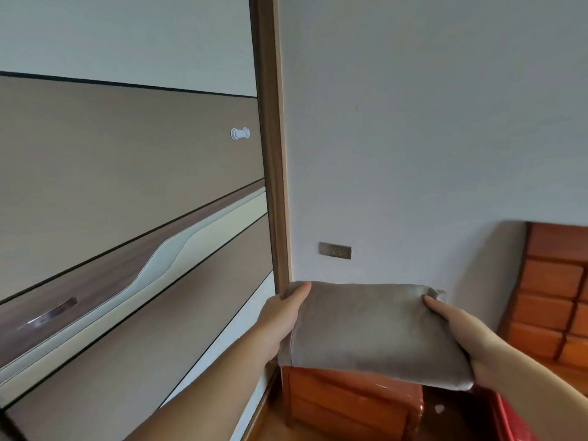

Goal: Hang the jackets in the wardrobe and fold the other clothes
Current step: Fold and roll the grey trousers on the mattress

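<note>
Wardrobe fills the whole left side, sliding doors closed as far as I can see, with a recessed white pull cut into the wood strip and a small white knob higher up. Wall takes up the right half, plain grey-white, with a metal outlet plate low down. Below that sits an orange-brown nightstand, and a matching wooden panel stands at the far right, maybe a headboard, hard to say from this angle. Something red pokes in at the bottom right corner, cut off by the frame.

Now the actual task item: a folded grey cloth, held up in the air above the nightstand, just beside the wardrobe's edge. Left hand grips its left side, thumb on top and the rest tucked under. Right hand does the same on the right side. My guess is both hands carry it like a tray so the fold stays flat and doesn't flop open on the way to wherever it goes. The folding on this piece looks done, so it probably just needs setting down.

No brand, tag or readable writing anywhere; the outlet plate is too small to make anything out.
</note>
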Available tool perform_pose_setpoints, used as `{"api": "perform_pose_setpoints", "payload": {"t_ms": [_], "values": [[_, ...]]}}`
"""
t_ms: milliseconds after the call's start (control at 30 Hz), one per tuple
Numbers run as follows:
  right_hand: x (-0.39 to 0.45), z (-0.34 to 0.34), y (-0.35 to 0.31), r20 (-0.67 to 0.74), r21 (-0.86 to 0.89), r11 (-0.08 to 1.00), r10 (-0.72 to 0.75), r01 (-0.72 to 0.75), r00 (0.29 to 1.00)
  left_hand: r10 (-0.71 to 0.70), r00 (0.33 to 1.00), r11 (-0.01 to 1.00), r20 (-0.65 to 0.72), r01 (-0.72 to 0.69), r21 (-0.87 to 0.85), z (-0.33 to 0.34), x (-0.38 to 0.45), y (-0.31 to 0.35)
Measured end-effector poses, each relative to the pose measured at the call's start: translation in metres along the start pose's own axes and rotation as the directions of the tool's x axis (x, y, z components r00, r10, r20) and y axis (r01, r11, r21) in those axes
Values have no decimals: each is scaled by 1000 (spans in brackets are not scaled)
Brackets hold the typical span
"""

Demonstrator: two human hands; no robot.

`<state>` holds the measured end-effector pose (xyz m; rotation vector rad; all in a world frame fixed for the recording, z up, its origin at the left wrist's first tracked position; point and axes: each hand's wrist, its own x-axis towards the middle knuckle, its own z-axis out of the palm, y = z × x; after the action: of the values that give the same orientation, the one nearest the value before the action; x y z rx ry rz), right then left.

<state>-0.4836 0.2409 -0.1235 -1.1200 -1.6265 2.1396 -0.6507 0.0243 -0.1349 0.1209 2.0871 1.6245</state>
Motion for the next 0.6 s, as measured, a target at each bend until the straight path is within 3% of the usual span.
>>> {"api": "perform_pose_setpoints", "payload": {"t_ms": [367,600], "values": [[170,75,-111,268,-84,987,-113,140,957,13,965,997,-260,-32,-71,-19,123,92],[258,124,-155,499,-178,978,-4,107,867,29,972,988,-235,-64,-139,-40,249,123]]}}
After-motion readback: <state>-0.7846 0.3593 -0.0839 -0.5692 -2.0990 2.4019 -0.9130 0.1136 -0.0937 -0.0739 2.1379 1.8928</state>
